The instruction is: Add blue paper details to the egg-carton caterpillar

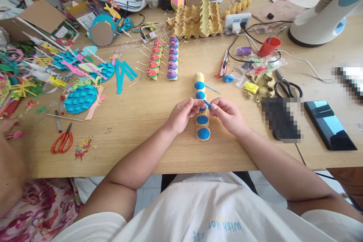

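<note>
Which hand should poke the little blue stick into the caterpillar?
Probably the right hand: its fingertips already pinch the blue stick, aimed at the egg-carton caterpillar. The left hand sits against the caterpillar's other side, well placed to steady it.

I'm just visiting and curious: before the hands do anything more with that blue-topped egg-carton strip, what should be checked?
1. Left hand on the carton strip: ok, touching it.
2. Right hand pinching the blue stick: ok.
3. Strip flat on the table: ok.
4. Spare blue stick beside the strip: ok.
5. Red scissors apart from both hands: ok.
6. Stick tip seated in carton: cannot tell.
</note>
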`<state>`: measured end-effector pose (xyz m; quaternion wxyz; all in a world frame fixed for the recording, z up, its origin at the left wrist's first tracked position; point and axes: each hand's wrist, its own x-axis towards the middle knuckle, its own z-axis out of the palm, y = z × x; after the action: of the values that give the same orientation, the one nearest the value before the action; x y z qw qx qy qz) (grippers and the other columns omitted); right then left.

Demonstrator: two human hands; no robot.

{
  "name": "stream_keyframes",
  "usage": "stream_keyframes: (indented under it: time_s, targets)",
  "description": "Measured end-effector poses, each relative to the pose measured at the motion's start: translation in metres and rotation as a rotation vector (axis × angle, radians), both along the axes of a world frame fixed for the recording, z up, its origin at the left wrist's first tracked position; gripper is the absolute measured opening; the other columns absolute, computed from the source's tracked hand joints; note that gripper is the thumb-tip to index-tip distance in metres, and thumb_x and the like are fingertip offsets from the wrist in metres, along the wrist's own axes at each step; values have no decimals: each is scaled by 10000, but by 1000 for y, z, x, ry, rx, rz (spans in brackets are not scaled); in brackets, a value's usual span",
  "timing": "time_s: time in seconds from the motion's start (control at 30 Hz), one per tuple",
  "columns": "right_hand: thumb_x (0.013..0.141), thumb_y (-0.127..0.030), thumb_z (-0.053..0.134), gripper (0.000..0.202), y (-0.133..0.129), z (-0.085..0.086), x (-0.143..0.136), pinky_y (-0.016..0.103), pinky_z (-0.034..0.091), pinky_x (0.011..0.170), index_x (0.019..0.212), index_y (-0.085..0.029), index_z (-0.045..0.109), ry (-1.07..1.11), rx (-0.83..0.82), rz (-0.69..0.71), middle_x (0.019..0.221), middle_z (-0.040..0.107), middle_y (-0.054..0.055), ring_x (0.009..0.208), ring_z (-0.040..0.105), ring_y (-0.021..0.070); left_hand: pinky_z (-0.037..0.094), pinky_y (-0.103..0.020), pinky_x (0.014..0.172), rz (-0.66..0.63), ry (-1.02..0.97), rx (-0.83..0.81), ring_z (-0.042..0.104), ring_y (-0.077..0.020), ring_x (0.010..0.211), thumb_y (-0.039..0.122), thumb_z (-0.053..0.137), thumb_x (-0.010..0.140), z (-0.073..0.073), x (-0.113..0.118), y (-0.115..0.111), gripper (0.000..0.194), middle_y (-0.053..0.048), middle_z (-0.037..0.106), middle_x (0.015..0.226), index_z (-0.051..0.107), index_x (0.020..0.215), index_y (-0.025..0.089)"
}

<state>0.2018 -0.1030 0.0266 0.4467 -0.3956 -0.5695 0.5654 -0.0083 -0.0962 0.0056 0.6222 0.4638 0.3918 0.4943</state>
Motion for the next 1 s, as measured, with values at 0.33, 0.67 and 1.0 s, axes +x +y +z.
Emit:
stream_keyframes:
  time_s: [0.33,0.67,1.0]
  targets:
    - [920,-938,759,697,1,-6,-1,343,522,726,861,-244,725,-15,-11,72,782,671,13,734,573,177,595,-301,766,14,113,69,713,-159,774,833,928,809,7,6,-7,631,-27,782,801,790,837,218]
    - [897,-931,793,686,0,-6,-2,325,450,641,867,-262,647,-47,16,88,752,615,-10,689,514,170,599,-330,843,110,311,282,756,-200,873,847,751,974,7,4,-10,644,-81,841,913,863,902,217]
    - [938,-1033,593,821,11,-8,7,362,434,660,673,-257,619,-122,58,-189,630,590,6,627,485,176,584,-332,878,294,231,168,772,-217,997,806,761,983,-8,-2,2,586,-84,865,1044,877,1121,249]
